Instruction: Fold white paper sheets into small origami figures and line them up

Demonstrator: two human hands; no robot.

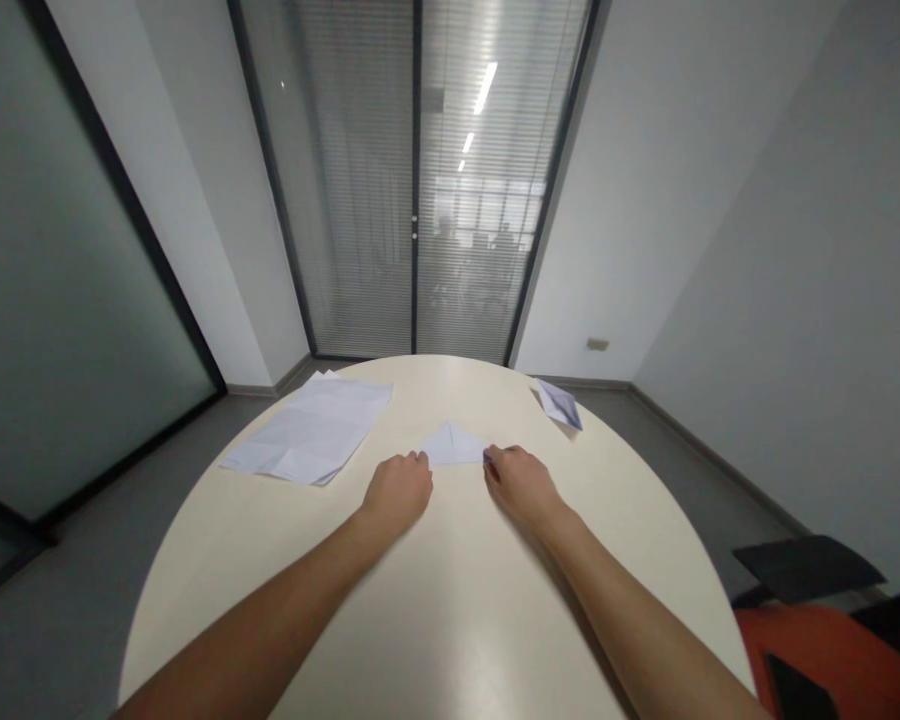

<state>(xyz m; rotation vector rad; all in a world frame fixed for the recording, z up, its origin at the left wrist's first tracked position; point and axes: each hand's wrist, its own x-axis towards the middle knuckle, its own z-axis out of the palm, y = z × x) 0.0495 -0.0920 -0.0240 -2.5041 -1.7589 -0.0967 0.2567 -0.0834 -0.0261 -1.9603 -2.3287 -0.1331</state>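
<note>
Between my hands a white sheet of paper point(454, 445), folded into a low triangle with a crease down its middle, lies on the round cream table point(450, 580). My left hand point(399, 490) is closed at the triangle's left corner, its fingertips pinching the edge there. At the right corner, my right hand point(521, 482) pinches the paper between thumb and fingers. The knuckles hide both corners of the fold.
A stack of loose white sheets point(315, 425) lies on the table's left side. Near the far right edge stands a folded paper piece point(559, 403). An orange chair point(825, 650) with dark parts is at the lower right, beside the table.
</note>
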